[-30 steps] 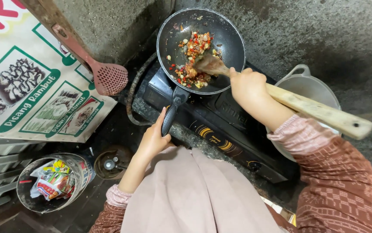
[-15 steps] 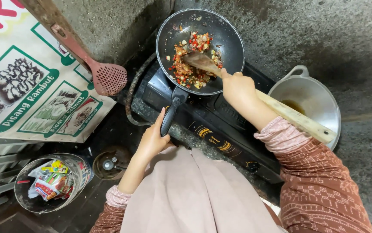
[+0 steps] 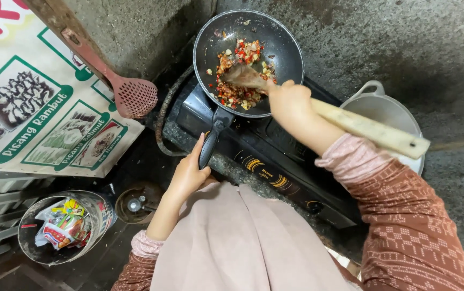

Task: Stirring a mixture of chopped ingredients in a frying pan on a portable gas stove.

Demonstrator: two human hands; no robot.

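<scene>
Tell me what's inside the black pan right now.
The black pan holds chopped red and pale bits, with the wooden spatula blade resting in them. Whatever lies beneath the blade is covered, and oil cannot be made out.

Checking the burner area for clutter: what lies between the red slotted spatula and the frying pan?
In the head view, only a coiled dark hose and bare concrete wall separate red slotted spatula from frying pan.

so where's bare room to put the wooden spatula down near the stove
Bare patch: the stove top between the pan and its front dials. The concrete wall above the grey pot is no shelf. Crowded left: slotted spatula, tin.
</scene>
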